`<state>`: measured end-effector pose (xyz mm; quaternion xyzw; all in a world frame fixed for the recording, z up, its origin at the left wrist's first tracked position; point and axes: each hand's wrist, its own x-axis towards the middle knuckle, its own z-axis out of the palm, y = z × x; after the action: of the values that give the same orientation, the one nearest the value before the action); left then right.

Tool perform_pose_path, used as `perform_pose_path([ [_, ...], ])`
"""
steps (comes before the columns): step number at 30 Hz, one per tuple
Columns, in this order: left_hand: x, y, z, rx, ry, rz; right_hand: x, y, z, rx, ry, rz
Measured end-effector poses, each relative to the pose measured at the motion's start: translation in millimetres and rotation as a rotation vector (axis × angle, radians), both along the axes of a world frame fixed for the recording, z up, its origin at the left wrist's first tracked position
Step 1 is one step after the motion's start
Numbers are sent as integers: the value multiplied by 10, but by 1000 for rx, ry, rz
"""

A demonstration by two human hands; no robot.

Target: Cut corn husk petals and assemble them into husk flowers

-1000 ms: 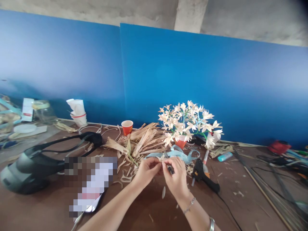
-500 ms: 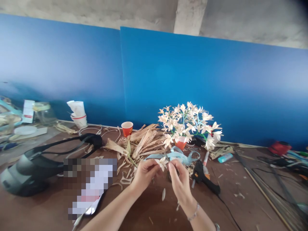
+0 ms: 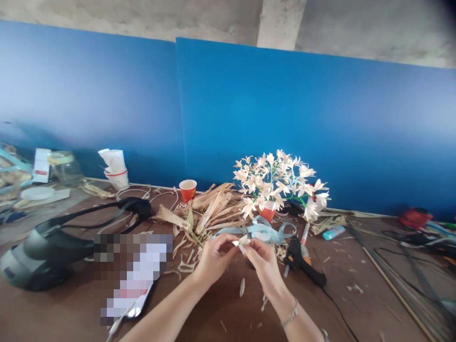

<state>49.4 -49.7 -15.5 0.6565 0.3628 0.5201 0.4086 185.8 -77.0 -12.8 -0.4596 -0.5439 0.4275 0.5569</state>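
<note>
Between my two hands is a small cream flower (image 3: 242, 242) with pointed petals. My left hand (image 3: 216, 256) pinches it from the left, thumb and forefinger together. From the right, the fingertips of my right hand (image 3: 262, 261) close on its petals. Behind the hands lies a loose coil of light blue ribbon (image 3: 265, 232). Further back, a bunch of cream flowers (image 3: 272, 183) on green stems stands in a red paper cup (image 3: 267, 212). Dry husks (image 3: 217, 206) are heaped to the left of it.
A black glue gun (image 3: 304, 266) with its cord lies right of my hands. An orange cup (image 3: 188, 190) stands behind the husks. At the left are a black headset (image 3: 42, 256) and a phone (image 3: 140, 304). Long thin rods (image 3: 392, 289) lie at the right.
My right hand has moved left, and its fingertips have come onto the flower. The flower has turned, and its petals look more bunched between my fingers.
</note>
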Motion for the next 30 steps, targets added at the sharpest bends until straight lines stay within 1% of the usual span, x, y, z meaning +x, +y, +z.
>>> perform_pose_path([
  [4,-5,13,-5,68,59,-4,12,21,-44,-16,-21,-35],
  [9,-17,46,-70,132,108,20,21,30,-68,11,-55,-74],
  [13,-23,48,-94,183,161,40,11,21,-48,72,-87,-119],
  [18,-27,53,-116,248,174,68,7,-5,-31,146,-171,-145],
  [20,-31,65,-138,278,181,101,20,-27,-26,210,-235,-192],
  [22,-34,76,-157,294,199,134,34,-57,-15,328,-331,-248],
  [25,-34,78,-166,292,229,169,35,-102,9,512,-528,-282],
  [27,-30,68,-161,288,241,178,19,-120,21,574,-643,-310],
  [30,-22,49,-155,264,261,183,-19,-135,24,616,-753,-354],
])
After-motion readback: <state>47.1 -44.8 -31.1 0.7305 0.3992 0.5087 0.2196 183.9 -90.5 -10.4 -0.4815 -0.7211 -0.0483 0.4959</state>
